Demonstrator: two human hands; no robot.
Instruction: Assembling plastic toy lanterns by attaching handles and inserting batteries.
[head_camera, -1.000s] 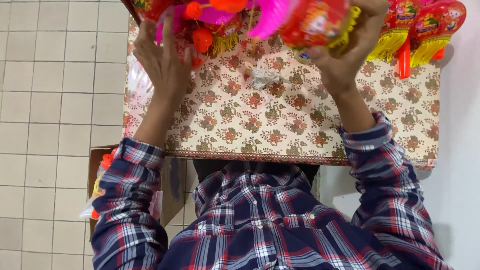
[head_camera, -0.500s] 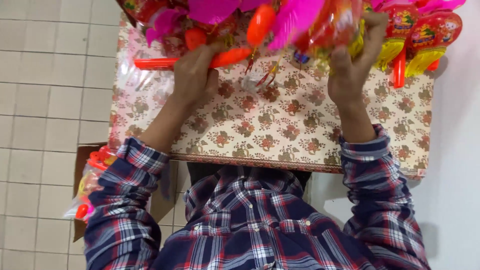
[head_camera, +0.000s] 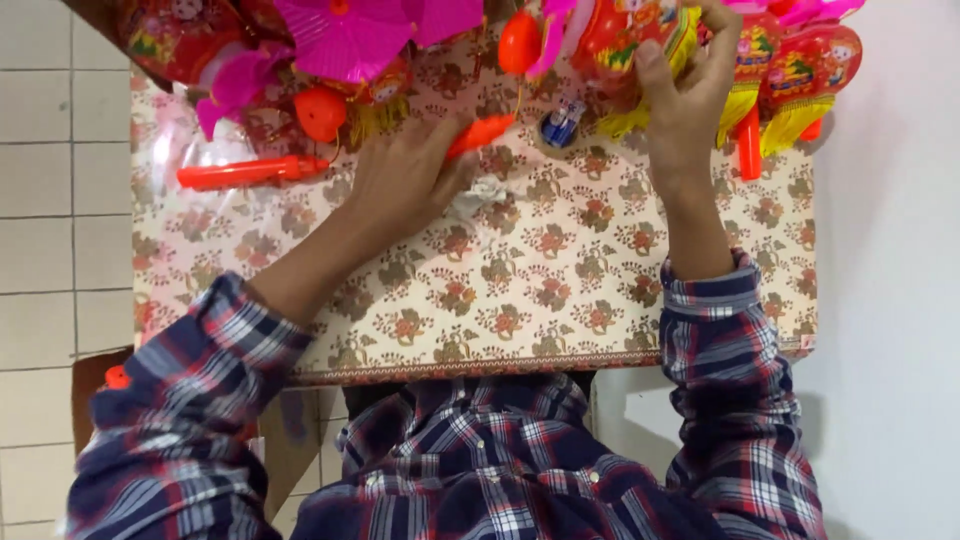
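My left hand (head_camera: 405, 180) rests on the table with its fingers closed around an orange plastic stick (head_camera: 482, 132) that pokes out toward the toys. My right hand (head_camera: 682, 95) grips a red and yellow toy lantern (head_camera: 632, 35) with yellow fringe at the table's far edge. A small roll of tape (head_camera: 561, 124) lies between the two hands. Just below my left hand's fingers sits a crumpled bit of clear plastic (head_camera: 478, 196).
The table wears a flowered cloth (head_camera: 540, 290). A second orange stick (head_camera: 250, 172) lies at the left. Pink paper fans (head_camera: 345, 35) and more red lanterns (head_camera: 800, 70) crowd the far edge. Tiled floor lies at left, a white wall at right, a brown box (head_camera: 100, 390) below left.
My left hand has dropped from the toy pile onto the cloth and closed on an orange stick. The right hand has stayed on the lantern. The view has shifted nearer.
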